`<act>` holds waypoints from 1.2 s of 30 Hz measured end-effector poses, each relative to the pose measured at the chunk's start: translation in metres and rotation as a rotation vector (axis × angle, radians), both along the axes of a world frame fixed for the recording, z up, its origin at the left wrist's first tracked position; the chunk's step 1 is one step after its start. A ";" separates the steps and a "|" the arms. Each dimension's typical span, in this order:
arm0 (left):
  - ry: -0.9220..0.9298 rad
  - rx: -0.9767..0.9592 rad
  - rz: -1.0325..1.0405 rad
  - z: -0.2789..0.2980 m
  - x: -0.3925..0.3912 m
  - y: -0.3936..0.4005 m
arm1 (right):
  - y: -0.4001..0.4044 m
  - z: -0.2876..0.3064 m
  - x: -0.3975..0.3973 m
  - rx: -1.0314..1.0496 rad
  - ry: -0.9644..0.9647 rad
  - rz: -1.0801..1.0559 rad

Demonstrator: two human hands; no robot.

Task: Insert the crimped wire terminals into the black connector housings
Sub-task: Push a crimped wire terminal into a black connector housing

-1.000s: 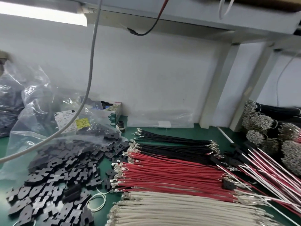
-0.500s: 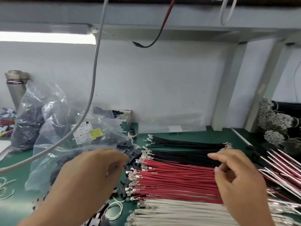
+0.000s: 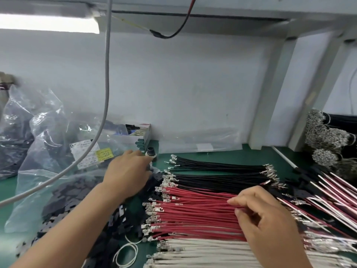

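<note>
On the worktop (image 3: 251, 153), the left hand (image 3: 128, 171) reaches into the heaped black connector housings (image 3: 77, 194); its grip is hidden. They look light, rigid and easy to pinch by the edges. The right hand (image 3: 264, 215) pinches among the red wires (image 3: 193, 213), limp and light, best held just behind the terminals (image 3: 154, 209).

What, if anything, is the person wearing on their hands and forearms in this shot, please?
Nothing shows. The left hand and right hand are both bare, with no gloves, rings or finger cots visible. Both forearms are uncovered as far as the frame's bottom edge, with no sleeve, watch or wrist strap in view.
</note>
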State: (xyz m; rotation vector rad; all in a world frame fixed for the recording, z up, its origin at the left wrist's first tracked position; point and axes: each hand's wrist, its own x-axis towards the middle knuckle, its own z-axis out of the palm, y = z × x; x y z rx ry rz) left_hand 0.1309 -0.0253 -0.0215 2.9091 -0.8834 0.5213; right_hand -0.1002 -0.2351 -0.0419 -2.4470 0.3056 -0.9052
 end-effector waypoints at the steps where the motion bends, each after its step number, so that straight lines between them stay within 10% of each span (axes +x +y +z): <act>1: 0.021 0.044 0.005 0.000 0.002 -0.003 | 0.000 -0.001 0.000 -0.003 -0.007 -0.003; 9: -0.059 0.185 0.047 0.010 0.000 -0.001 | -0.006 -0.005 0.003 -0.024 -0.016 -0.009; 22: 0.029 -0.679 -0.188 -0.007 -0.088 0.026 | -0.013 -0.010 0.006 0.073 0.013 0.021; 36: 0.096 -0.701 -0.185 -0.017 -0.087 0.043 | -0.002 0.020 0.112 -0.185 0.403 0.191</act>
